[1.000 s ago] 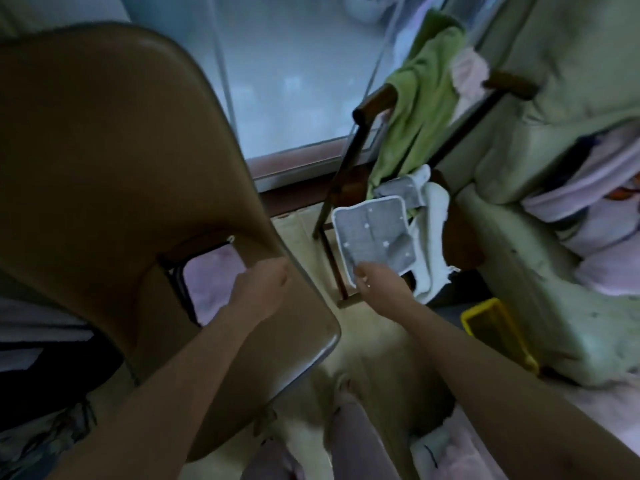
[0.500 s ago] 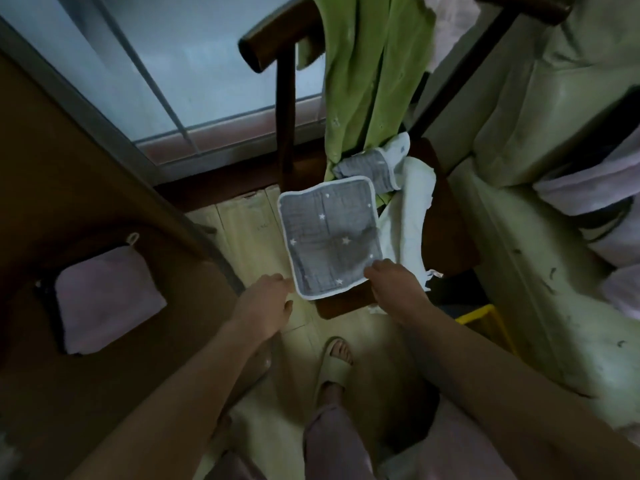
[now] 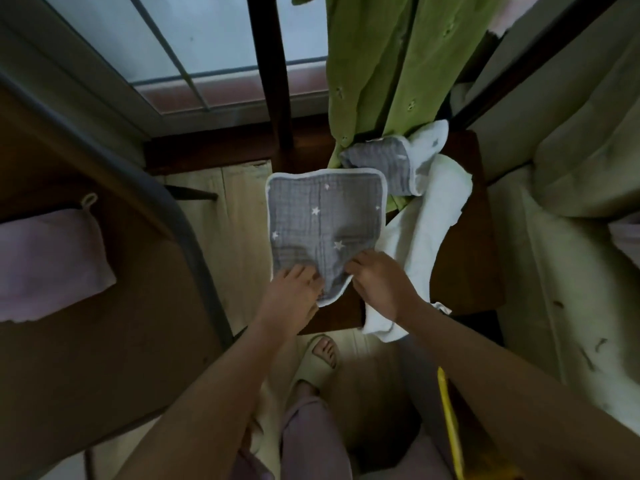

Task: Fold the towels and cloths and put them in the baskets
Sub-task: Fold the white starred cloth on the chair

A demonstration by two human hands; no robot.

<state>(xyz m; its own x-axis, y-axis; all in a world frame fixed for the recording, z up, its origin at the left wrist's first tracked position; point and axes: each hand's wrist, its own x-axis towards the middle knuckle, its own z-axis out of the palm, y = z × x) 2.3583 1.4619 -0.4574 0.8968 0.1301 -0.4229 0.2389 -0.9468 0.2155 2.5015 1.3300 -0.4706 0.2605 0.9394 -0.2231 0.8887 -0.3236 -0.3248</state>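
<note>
Grey star cloth (image 3: 325, 230) at frame centre, spread flat, near edge over the front of the dark wooden chair seat (image 3: 464, 271), far edge pointing to the top of the frame. Long axis roughly vertical in the picture, running away from both hands. Left hand (image 3: 294, 296) pinching the near-left corner, fingers curled onto the fabric; right hand (image 3: 377, 285) gripping the near-right part of the same edge, fingers narrow and closed on the cloth. Both hands equally near, one per corner, cloth lying directly ahead of the fingertips. Likely next: near edge up and over toward the far edge, a half fold along the short axis.

Versus half a second back: then only the right hand on the cloth, left hand just short of its corner; now both gripping, near edge bunched between them.

Second grey cloth (image 3: 384, 168) crumpled just beyond, white towel (image 3: 422, 237) under and right, green cloth (image 3: 381, 81) hanging at upper centre. Pink folded cloth (image 3: 48, 261) at left. Yellow basket rim (image 3: 448, 420) at lower right, mostly hidden.
</note>
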